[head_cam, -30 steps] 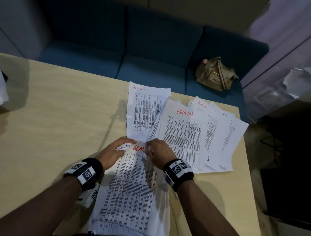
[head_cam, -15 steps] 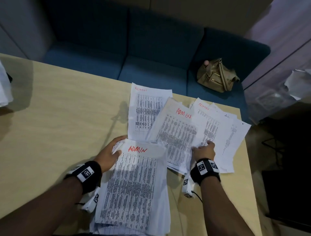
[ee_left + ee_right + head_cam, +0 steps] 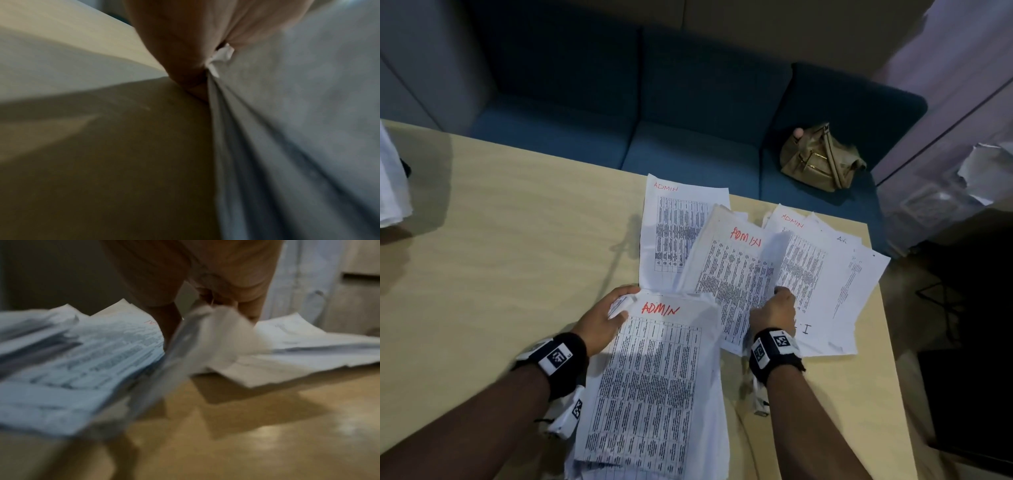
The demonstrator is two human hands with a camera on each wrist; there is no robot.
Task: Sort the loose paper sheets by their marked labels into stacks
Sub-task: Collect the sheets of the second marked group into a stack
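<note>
Landmark = the near stack [image 3: 650, 387] w/ the red ADMIN label, sitting on the table [image 3: 500, 257] closest to the person. Left hand [image 3: 604, 318] is at its top-left corner, fingers curled round and pinching the crumpled corner of the sheets (left wrist view shows it too). Right hand [image 3: 774, 310] is just right of the stack, fingers closed on the edge of a sheet [image 3: 774, 260] that's curling up off the fanned pile [image 3: 739, 274] beyond/right of the stack. Imo the step is pulling that one sheet free, so: lift slow so only 1 page comes, check the label b4 dropping it, keep the left hand pinning the stack so nothing slides. One flat ADMIN page [image 3: 674, 233] lies just beyond the stack.
</note>
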